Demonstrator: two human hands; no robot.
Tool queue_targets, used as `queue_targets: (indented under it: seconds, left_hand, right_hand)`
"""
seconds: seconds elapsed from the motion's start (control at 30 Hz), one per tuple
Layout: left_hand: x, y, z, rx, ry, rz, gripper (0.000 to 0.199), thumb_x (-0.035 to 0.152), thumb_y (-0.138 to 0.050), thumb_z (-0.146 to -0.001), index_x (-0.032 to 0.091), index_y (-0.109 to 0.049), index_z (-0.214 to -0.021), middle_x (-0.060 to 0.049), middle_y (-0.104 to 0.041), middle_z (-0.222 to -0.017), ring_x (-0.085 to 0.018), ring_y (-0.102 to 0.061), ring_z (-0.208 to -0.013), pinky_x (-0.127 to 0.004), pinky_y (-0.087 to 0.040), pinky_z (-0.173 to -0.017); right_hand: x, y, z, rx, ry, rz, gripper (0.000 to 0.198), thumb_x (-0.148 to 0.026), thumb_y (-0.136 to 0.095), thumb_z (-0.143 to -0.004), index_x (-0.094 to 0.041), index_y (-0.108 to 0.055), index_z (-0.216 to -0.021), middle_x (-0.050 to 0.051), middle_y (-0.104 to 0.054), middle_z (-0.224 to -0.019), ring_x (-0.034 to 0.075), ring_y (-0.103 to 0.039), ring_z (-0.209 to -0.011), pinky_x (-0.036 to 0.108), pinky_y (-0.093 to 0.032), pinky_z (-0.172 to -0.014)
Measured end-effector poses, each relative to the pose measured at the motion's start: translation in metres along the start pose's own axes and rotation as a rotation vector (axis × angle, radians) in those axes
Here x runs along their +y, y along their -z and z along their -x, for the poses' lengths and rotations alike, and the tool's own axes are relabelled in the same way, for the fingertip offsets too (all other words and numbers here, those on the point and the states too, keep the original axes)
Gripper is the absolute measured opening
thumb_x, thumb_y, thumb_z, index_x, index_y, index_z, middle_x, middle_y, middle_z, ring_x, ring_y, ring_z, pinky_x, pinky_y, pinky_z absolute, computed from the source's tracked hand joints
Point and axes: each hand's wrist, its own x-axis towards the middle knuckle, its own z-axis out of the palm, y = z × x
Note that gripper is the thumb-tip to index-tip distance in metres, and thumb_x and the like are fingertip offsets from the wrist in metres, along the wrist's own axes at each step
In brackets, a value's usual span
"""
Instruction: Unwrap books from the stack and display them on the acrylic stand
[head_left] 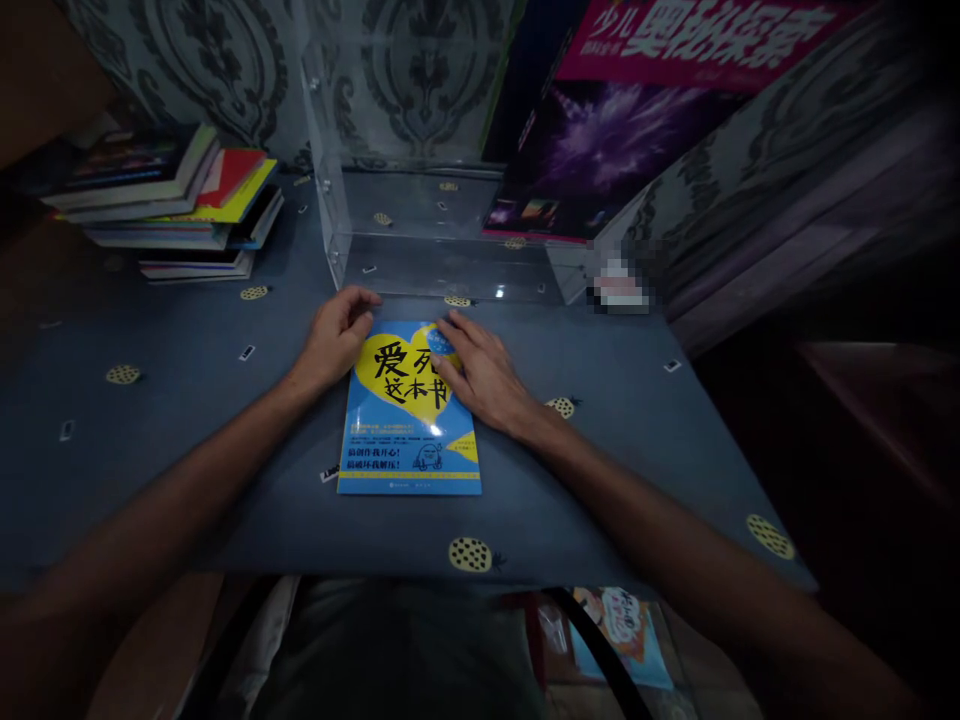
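Note:
A blue book (409,440) with a yellow heart and black lettering on its cover lies closed and flat on the table. At its upper left corner rests my left hand (341,330), fingers loosely bent and reaching just past the top edge, thumb beside the cover. My right hand (484,370) lies over the upper right corner and side of the book, fingers stretched out and touching the cover, hiding part of the heart. Neither hand wraps around the book.
A clear acrylic rack (442,255) stands behind the book, holding a large purple-and-pink book (622,130) upright and tilted. Several books are stacked in a pile (165,205) at the back left. A blurred-out small object (621,285) sits right of the rack. The patterned tablecloth (600,510) covers the table.

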Motion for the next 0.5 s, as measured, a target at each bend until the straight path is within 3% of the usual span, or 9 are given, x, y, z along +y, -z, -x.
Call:
queue_targets:
  seconds: [0.17,0.37,0.5]
  left_hand:
    - [0.017,0.011,0.005,-0.06,0.052,0.021,0.026,0.022,-0.057,-0.082,0.023,-0.067,-0.106,-0.004,-0.069,-0.107,-0.024,-0.063,-0.103,-0.038,-0.056,-0.088]
    - [0.032,0.026,-0.004,-0.058,0.326,0.266,0.025,0.019,-0.063,-0.077,0.023,-0.065,-0.101,-0.006,-0.065,-0.11,-0.026,-0.066,-0.101,-0.031,-0.059,-0.064]
    - [0.038,0.035,-0.01,-0.091,0.448,0.397,0.026,0.019,-0.065,-0.077,0.022,-0.061,-0.102,-0.006,-0.064,-0.109,-0.026,-0.066,-0.104,-0.034,-0.06,-0.066]
  right_hand:
    - [-0.004,0.004,0.013,-0.032,-0.005,0.009,0.071,-0.061,-0.033,-0.102,-0.011,-0.043,-0.152,0.022,-0.034,-0.163,0.037,-0.034,-0.15,0.06,-0.031,-0.121]
    - [-0.008,0.005,0.02,-0.051,-0.029,-0.05,0.078,-0.068,-0.032,-0.1,-0.012,-0.038,-0.154,0.022,-0.028,-0.165,0.037,-0.029,-0.153,0.059,-0.032,-0.122]
    - [-0.006,0.002,0.021,-0.039,-0.028,-0.087,0.078,-0.069,-0.033,-0.099,-0.015,-0.037,-0.155,0.02,-0.027,-0.167,0.037,-0.028,-0.153,0.06,-0.032,-0.122]
